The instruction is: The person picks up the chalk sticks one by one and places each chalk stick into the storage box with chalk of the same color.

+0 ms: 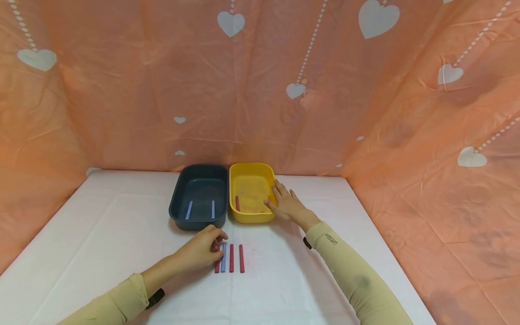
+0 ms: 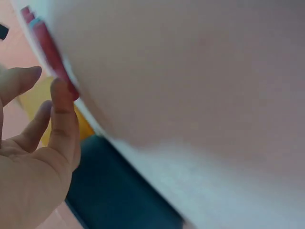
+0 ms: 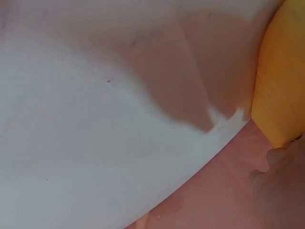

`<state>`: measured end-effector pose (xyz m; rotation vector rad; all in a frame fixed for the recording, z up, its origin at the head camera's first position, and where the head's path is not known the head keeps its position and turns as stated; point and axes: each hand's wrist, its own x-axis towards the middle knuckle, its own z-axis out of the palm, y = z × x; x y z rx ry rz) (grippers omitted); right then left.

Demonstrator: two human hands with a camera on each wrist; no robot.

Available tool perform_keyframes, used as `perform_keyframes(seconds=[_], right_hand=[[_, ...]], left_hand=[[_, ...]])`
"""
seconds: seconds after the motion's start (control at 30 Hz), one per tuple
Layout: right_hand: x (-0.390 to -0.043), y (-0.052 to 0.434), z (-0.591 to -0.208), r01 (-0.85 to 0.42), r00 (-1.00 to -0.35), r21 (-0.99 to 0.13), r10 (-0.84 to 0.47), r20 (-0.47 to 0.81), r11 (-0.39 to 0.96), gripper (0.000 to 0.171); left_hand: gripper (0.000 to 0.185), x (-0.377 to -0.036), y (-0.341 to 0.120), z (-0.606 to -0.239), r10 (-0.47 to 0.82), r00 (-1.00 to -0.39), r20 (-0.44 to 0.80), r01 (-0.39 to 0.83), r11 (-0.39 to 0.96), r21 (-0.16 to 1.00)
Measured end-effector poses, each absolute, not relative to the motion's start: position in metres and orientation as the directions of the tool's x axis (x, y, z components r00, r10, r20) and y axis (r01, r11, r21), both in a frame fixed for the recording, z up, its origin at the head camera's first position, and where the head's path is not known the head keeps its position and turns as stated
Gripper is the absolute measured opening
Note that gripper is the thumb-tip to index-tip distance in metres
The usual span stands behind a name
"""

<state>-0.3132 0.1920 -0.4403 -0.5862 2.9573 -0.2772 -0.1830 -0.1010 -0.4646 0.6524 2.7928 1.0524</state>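
My left hand (image 1: 201, 247) is over the left end of a row of thin chalk-like sticks on the white table. Its thumb and fingertips stand apart near a red stick (image 1: 217, 266) and a blue stick (image 1: 224, 259); in the left wrist view a red stick (image 2: 50, 50) shows behind the fingers. Two more red sticks, one red stick (image 1: 231, 258) and another red stick (image 1: 241, 258), lie to the right. My right hand (image 1: 289, 206) rests with extended fingers along the right side of the yellow tray (image 1: 253, 217), its thumb over the rim.
A dark blue tray (image 1: 174, 210) stands against the yellow one's left side and holds two blue sticks, one a blue stick (image 1: 213, 210). Inside the yellow tray is a red stick (image 1: 237, 203). An orange curtain (image 1: 260, 113) with white hearts hangs behind and at both sides.
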Motion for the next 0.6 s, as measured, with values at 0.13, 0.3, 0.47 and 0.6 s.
perform_keyframes(seconds=[0.13,0.3,0.47,0.6], right_hand=[[-0.3129,0.1914,-0.4398,-0.362,-0.92,-0.206,-0.385,-0.079,0.909,0.078],[-0.3142,0.1913,-0.4409,-0.361,-0.92,-0.208,-0.384,-0.082,0.909,0.078],[-0.316,0.1917,-0.443,-0.358,-0.92,-0.207,-0.382,-0.088,0.91,0.079],[-0.3148,0.1915,-0.4411,-0.363,-0.92,-0.216,-0.385,-0.072,0.907,0.078]], left_hand=[[0.029,-0.1786,-0.0999,-0.4657,0.415,-0.909,0.05,0.354,0.701,0.619],[0.029,-0.1766,-0.0982,-0.4647,0.391,-0.92,0.028,0.322,0.712,0.624],[0.028,-0.1761,-0.0991,-0.4656,0.389,-0.921,0.01,0.311,0.72,0.62],[0.027,-0.1765,-0.1007,-0.4655,0.393,-0.919,0.014,0.316,0.718,0.62]])
